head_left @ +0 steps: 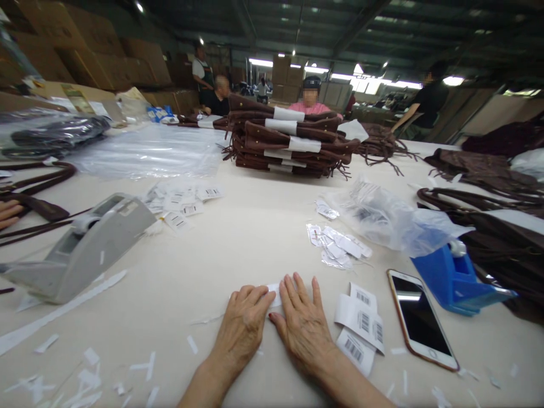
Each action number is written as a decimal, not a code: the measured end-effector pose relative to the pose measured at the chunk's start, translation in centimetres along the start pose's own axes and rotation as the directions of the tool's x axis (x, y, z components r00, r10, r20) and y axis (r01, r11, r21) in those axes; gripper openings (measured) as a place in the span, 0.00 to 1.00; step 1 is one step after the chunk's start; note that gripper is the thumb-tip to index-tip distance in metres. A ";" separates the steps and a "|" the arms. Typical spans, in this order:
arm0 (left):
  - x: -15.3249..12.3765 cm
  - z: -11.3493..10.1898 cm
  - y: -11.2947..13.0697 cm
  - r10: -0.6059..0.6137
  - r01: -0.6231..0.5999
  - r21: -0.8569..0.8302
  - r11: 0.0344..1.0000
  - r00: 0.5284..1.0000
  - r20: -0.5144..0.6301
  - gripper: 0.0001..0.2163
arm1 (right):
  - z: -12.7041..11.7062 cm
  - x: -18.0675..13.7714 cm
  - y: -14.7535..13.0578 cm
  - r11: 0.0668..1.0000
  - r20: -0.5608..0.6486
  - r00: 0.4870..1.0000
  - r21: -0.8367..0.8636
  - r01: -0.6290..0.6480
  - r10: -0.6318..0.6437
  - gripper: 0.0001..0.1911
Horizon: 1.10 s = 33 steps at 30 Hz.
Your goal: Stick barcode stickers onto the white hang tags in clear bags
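Observation:
Side by side on the pale table, both hands press over a small white tag [275,297] that is mostly hidden beneath them. My left hand [244,320] has its fingers bent and close together, with the fingertips on the tag's left part. A thin pale string runs out to the left of that hand. My right hand [301,323] lies flat, fingers stretched over the tag's right end and thumb pointing toward the left hand. Just right of it are several white barcode labels [361,320]. Farther forward lies a pile of printed white tags [335,245].
A grey tape dispenser [97,243] stands left, near loose tags [181,201]. To the right are a phone [420,317], a blue tape dispenser [461,277] and a plastic bag [382,218]. Stacked brown bags [293,139] stand ahead; a co-worker [312,99] is behind them. Another person's hand [9,212] shows far left.

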<state>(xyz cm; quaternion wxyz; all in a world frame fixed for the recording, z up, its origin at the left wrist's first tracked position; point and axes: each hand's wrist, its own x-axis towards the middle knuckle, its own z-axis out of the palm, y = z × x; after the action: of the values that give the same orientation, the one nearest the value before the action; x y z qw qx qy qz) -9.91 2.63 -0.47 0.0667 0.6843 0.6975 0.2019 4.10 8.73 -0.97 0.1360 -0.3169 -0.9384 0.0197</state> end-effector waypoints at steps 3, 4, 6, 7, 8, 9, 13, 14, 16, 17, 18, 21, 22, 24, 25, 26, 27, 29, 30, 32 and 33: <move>-0.1 0.1 -0.1 -0.036 0.035 -0.061 0.998 0.999 -0.021 0.12 | -0.7 0.0 -0.1 0.996 0.098 0.994 0.077 0.049 -0.057 0.25; -0.1 0.2 -0.1 -0.041 0.039 -0.072 0.997 0.999 -0.031 0.12 | -1.0 -0.1 0.0 0.993 0.127 0.989 0.101 0.062 -0.075 0.24; -0.2 0.3 -0.2 -0.040 0.037 -0.076 0.996 0.998 -0.042 0.12 | -1.3 -0.4 0.5 0.990 0.167 0.983 0.128 0.056 -0.077 0.24; -0.2 0.3 -0.2 -0.042 0.038 -0.074 0.997 0.998 -0.043 0.13 | -1.4 -0.5 0.7 0.991 0.175 0.983 0.130 0.037 -0.059 0.24; -0.2 0.3 -0.2 -0.044 0.041 -0.072 0.997 0.998 -0.043 0.13 | -1.4 -0.5 1.0 0.992 0.173 0.984 0.126 0.011 -0.033 0.24; -0.2 0.3 -0.2 -0.048 0.045 -0.070 0.997 0.998 -0.044 0.13 | -1.4 -0.4 1.1 0.992 0.166 0.986 0.123 -0.014 -0.006 0.25; -0.2 0.4 -0.2 -0.047 0.042 -0.072 0.997 0.996 -0.079 0.12 | -1.7 0.1 0.9 0.985 0.173 0.985 0.174 -0.011 -0.019 0.26; -0.1 0.4 -0.3 -0.042 0.035 -0.076 0.996 0.995 -0.093 0.12 | -1.8 0.1 0.9 0.980 0.187 0.981 0.197 0.008 -0.046 0.25; -0.1 0.4 -0.6 -0.030 0.019 -0.091 0.996 0.993 -0.117 0.13 | -2.1 0.0 1.1 0.974 0.211 0.975 0.225 0.018 -0.067 0.24; -0.1 0.4 -0.8 -0.023 0.010 -0.104 0.994 0.991 -0.132 0.13 | -2.1 -0.2 1.3 0.976 0.214 0.976 0.218 -0.002 -0.045 0.24; -0.1 0.4 -1.0 -0.015 -0.003 -0.119 0.993 0.988 -0.152 0.14 | -2.1 -0.4 1.5 0.980 0.211 0.978 0.195 -0.042 0.000 0.23; -0.5 0.2 -1.4 0.007 -0.028 -0.084 0.996 0.971 -0.241 0.16 | -1.7 -0.9 2.1 0.976 0.178 0.967 0.092 -0.200 0.181 0.25; -0.7 0.1 -1.5 0.001 -0.011 -0.036 0.999 0.966 -0.258 0.18 | -1.5 -1.0 2.2 0.970 0.171 0.961 0.071 -0.234 0.219 0.25; -1.1 -0.1 -1.4 -0.039 0.058 0.067 0.996 0.966 -0.254 0.20 | -1.2 -1.0 2.1 0.963 0.166 0.954 0.062 -0.263 0.250 0.25; -1.2 -0.1 -1.3 -0.066 0.091 0.099 0.991 0.970 -0.235 0.21 | -1.1 -0.9 1.9 0.962 0.164 0.954 0.066 -0.267 0.253 0.25; -1.3 -0.2 -1.2 -0.089 0.114 0.111 0.987 0.974 -0.211 0.20 | -1.0 -0.9 1.8 0.961 0.160 0.954 0.069 -0.268 0.255 0.25; -1.3 -0.2 -1.1 -0.106 0.127 0.105 0.986 0.977 -0.187 0.19 | -1.0 -0.8 1.6 0.961 0.157 0.954 0.071 -0.269 0.256 0.25; -1.1 -0.2 -1.0 -0.132 0.143 0.065 0.988 0.980 -0.146 0.16 | -0.9 -0.7 1.3 0.960 0.149 0.955 0.076 -0.268 0.255 0.24; -1.0 -0.3 -1.0 -0.147 0.154 0.039 0.987 0.980 -0.132 0.15 | -0.9 -0.6 1.1 0.961 0.145 0.957 0.083 -0.263 0.249 0.24; -0.7 -0.3 -1.0 -0.179 0.179 -0.010 0.984 0.977 -0.114 0.15 | -0.8 -0.5 0.8 0.964 0.136 0.964 0.108 -0.244 0.228 0.23; -0.5 -0.4 -1.0 -0.191 0.189 -0.029 0.982 0.976 -0.105 0.15 | -0.7 -0.5 0.7 0.966 0.132 0.969 0.126 -0.227 0.211 0.23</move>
<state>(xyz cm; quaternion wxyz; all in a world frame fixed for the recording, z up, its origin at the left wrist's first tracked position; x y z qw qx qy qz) -10.97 2.08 -0.62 0.0547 0.6019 0.7604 0.2375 5.05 8.94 -0.46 0.0994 -0.4067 -0.9003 0.1189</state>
